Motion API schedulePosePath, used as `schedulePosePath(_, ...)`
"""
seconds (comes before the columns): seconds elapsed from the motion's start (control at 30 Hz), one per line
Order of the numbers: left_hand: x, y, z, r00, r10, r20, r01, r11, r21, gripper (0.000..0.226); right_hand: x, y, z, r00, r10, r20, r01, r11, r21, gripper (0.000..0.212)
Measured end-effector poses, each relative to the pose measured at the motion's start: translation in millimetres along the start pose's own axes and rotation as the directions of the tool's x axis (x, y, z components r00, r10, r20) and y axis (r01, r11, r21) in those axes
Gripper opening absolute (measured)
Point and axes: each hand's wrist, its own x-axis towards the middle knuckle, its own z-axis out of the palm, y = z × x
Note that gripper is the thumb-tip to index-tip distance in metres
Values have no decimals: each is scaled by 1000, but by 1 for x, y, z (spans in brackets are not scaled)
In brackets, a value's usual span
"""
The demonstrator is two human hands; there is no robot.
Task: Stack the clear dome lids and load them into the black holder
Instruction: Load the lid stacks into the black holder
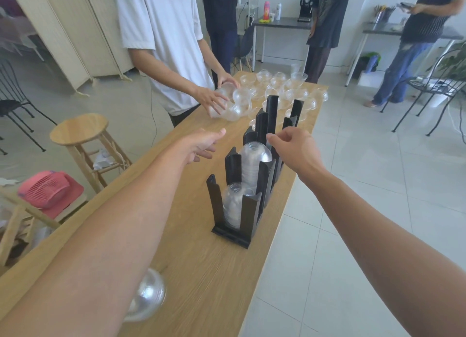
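Observation:
A long black holder (248, 210) with several slots stands on the wooden table (201, 273). Its two nearest slots hold stacks of clear dome lids (253, 160); the farther slots look empty. Several loose dome lids (285, 84) lie scattered at the table's far end. One more lid stack (147, 295) lies near me, partly hidden under my left forearm. My left hand (201, 145) reaches forward, left of the holder, fingers apart and holding nothing. My right hand (292, 145) hovers over the holder's middle with fingers loosely curled and nothing in them.
A person in a white shirt (164, 34) stands at the table's left side, both hands on a cluster of lids (232, 102). A wooden stool (80, 132) and a pink fan (48, 190) sit at the left. Other people, tables and black chairs fill the background.

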Motion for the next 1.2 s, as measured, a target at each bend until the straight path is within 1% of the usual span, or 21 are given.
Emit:
schedulePosePath(0.13, -20, -12, -19, 999, -23, -38, 22, 999, -29, 67, -12, -30, 4, 992, -93, 80, 90, 995, 43, 25)
schedulePosePath(0.27, -46, -35, -44, 994, -53, -94, 46, 996, -76, 68, -31, -60, 20, 965, -209, 158, 201, 977, 65, 35)
schedulePosePath(0.4, -79, -75, -72, 976, -113, -184, 85, 984, -155, 62, -56, -87, 50, 927, -299, 228, 276, 953, 124, 39)
schedulePosePath(0.47, -98, -101, -84, 962, -157, -224, 114, 974, -195, 61, -70, -94, 70, 904, -315, 287, 282, 947, 152, 41)
schedulePosePath(0.57, -128, -144, -98, 937, -237, -256, 166, 949, -268, 61, -92, -92, 106, 848, -266, 459, 213, 963, 164, 45)
schedulePosePath(0.67, -157, -190, -104, 907, -329, -264, 223, 904, -364, 66, -113, -78, 144, 741, -166, 651, 129, 986, 104, 55)
schedulePosePath(0.77, -182, -231, -99, 879, -418, -230, 290, 851, -437, 67, -132, -59, 180, 632, -49, 773, 66, 998, 9, 71)
schedulePosePath(0.9, -202, -272, -80, 859, -492, -141, 360, 777, -517, 69, -156, -39, 212, 491, 84, 867, -21, 996, -85, 80)
schedulePosePath(1.03, -212, -299, -54, 854, -520, -30, 405, 700, -588, 77, -172, -22, 225, 350, 178, 920, -135, 981, -138, 95)
schedulePosePath(1.1, -215, -310, -40, 856, -516, 32, 422, 663, -618, 79, -177, -18, 229, 314, 188, 931, -168, 976, -140, 98)
schedulePosePath(1.2, -215, -319, -25, 878, -471, 92, 410, 638, -652, 71, -180, -19, 234, 319, 185, 930, -187, 974, -129, 94)
